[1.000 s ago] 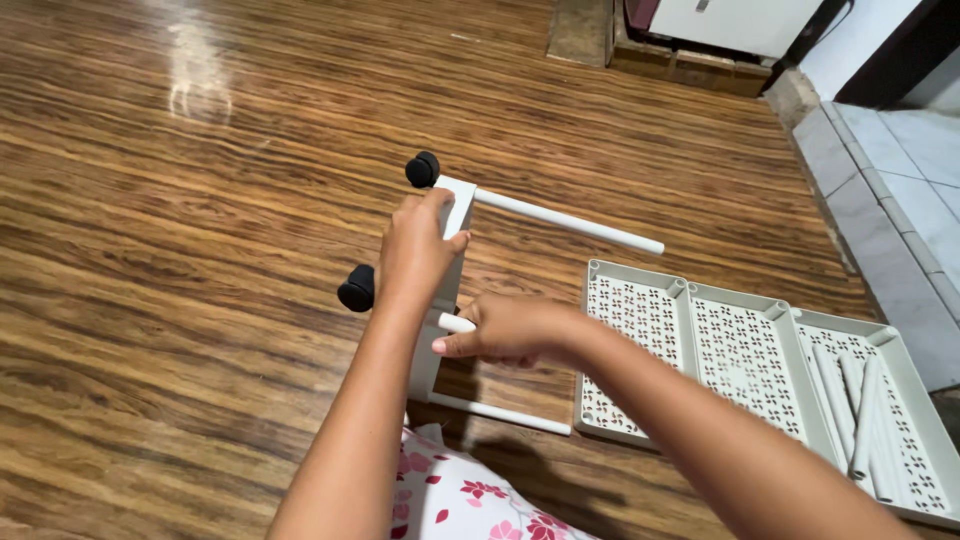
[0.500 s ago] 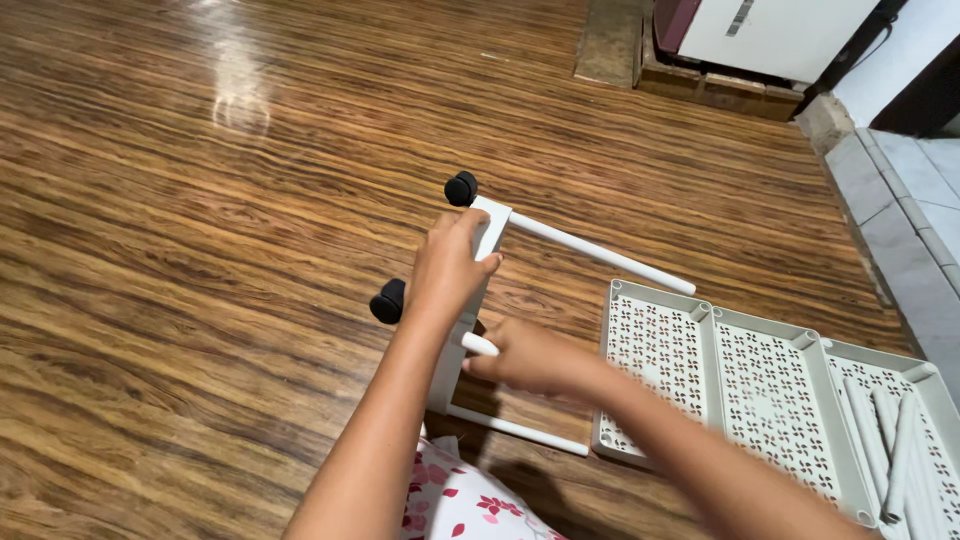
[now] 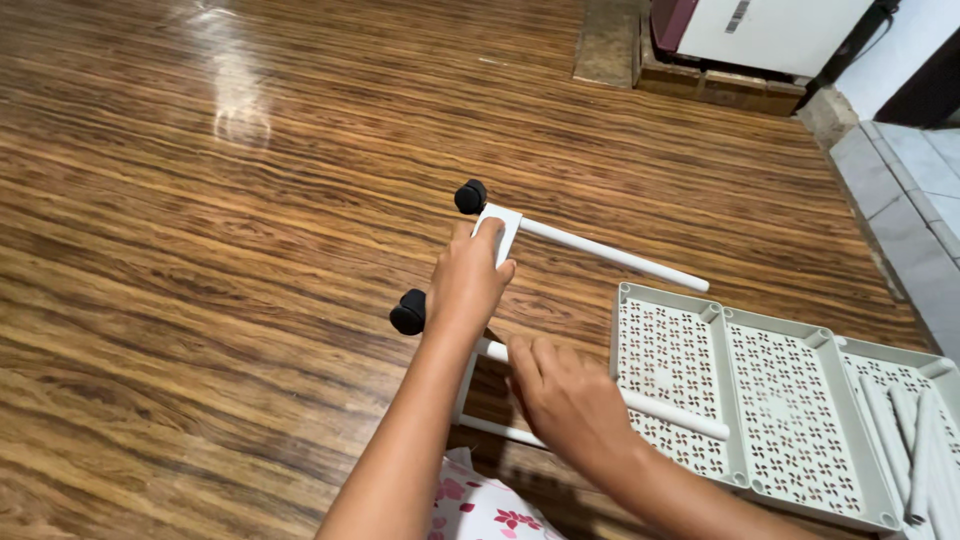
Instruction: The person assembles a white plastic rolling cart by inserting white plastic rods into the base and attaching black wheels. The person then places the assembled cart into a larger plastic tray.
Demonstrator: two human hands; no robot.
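Note:
A white shelf base (image 3: 497, 235) stands on its edge on the wooden floor, with two black caster wheels, one at the far end (image 3: 469, 196) and one nearer (image 3: 408, 312). White poles stick out of it to the right, the far pole (image 3: 610, 255) lying free. My left hand (image 3: 468, 280) grips the top of the base. My right hand (image 3: 565, 398) is closed around a middle white pole (image 3: 680, 417) near where it meets the base. A third pole (image 3: 500, 430) runs low beneath my arm.
Three pale perforated trays (image 3: 790, 410) lie side by side on the floor at the right, the rightmost holding loose white poles (image 3: 915, 440). A tiled step (image 3: 900, 190) borders the right side. A white appliance (image 3: 770, 30) stands at the back. Flowered fabric (image 3: 480, 505) shows at the bottom.
The view has shifted so the base sits more to the right. My right hand has slid along the middle pole away from the base; my left hand keeps its hold.

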